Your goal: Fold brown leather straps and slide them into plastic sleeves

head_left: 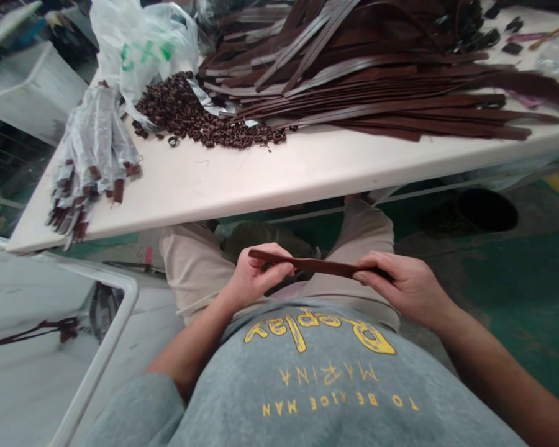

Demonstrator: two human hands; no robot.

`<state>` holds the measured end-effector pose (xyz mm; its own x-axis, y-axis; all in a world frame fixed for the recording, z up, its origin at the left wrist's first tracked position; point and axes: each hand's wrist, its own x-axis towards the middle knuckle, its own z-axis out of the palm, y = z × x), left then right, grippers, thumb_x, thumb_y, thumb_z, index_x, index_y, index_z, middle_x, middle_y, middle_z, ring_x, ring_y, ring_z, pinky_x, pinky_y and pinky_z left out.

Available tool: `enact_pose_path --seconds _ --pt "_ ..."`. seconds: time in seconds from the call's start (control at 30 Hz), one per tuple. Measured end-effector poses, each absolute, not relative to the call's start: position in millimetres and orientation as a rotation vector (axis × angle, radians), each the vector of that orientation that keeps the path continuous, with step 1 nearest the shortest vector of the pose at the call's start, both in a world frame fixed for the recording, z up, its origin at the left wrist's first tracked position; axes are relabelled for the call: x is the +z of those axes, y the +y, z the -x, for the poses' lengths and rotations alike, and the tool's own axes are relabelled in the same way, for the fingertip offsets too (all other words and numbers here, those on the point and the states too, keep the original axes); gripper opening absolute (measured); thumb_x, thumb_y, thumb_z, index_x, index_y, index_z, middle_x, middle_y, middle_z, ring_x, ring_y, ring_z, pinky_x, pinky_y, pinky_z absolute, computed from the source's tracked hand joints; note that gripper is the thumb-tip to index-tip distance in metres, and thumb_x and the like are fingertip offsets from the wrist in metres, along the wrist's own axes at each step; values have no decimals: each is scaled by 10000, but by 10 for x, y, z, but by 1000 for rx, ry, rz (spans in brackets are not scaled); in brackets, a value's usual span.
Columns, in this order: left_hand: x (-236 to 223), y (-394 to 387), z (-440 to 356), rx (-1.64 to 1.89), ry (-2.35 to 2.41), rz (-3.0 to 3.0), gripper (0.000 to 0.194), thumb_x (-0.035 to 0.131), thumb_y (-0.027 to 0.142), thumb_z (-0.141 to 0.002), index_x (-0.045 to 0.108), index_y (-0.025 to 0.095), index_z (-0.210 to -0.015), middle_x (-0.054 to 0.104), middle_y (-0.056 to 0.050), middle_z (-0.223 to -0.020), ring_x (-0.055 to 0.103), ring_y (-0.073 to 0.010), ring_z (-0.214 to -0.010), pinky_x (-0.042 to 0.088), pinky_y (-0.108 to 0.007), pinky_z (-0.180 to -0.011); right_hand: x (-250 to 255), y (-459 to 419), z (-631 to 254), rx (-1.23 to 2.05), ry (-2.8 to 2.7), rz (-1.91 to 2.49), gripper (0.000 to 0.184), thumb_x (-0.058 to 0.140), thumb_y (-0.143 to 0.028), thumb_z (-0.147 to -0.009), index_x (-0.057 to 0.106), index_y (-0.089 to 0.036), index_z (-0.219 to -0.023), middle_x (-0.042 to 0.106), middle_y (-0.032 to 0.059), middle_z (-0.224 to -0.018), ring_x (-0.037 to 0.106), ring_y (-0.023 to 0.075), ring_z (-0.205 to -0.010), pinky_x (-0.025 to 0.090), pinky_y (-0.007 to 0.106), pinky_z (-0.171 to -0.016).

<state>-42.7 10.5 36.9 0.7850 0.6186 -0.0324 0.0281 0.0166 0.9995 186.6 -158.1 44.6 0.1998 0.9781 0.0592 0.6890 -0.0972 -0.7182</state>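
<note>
Over my lap I hold a short brown leather strap (321, 266) level between both hands. My left hand (256, 276) is closed round its left end, fingers curled over the strap. My right hand (403, 285) pinches the right end, fingers pressed along it. On the white table (270, 177) ahead lie a heap of small brown leather loops (200, 115) and a big pile of long brown straps (377, 74).
A bundle of plastic-wrapped strap pieces (93, 155) lies at the table's left edge, with a clear plastic bag (140, 43) behind it. A white bin (51, 347) with a dark strap inside stands at my left. Green floor lies to the right.
</note>
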Motion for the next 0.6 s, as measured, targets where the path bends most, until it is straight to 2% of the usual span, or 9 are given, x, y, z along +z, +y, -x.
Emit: enact_pose_path --seconds 0.13,0.3,0.47,0.6 --pt "351 171 378 496 709 -1244 288 770 437 -761 706 157 -746 695 -29 -652 622 -124 -563 504 -232 -564 370 -1641 -2027 890 -1495 1871 289 578 -460 -902 643 -235 -732 642 -21 -596 590 144 -544 440 267 -519" --pt "246 174 290 412 796 -1022 299 747 425 -739 664 140 -700 679 -22 -621 559 -80 -469 439 -184 -474 251 -1655 -2067 1069 -1315 1879 322 600 -498 -870 615 -225 -699 631 -22 -587 592 150 -554 457 268 -522" --pt "137 46 163 372 827 -843 322 772 430 -707 640 137 -689 642 -2 -611 493 -48 -439 362 -158 -432 221 -1431 -1768 781 -1272 1838 215 670 -390 -856 678 -226 -995 742 26 -886 685 194 -775 556 318 -714" --pt "63 -86 89 352 778 -833 319 754 425 -757 641 132 -707 634 -3 -658 491 -45 -486 379 -163 -490 176 -1176 -1472 449 -1365 1713 203 670 -352 -895 688 -219 -1047 735 49 -928 691 206 -836 571 343 -760"
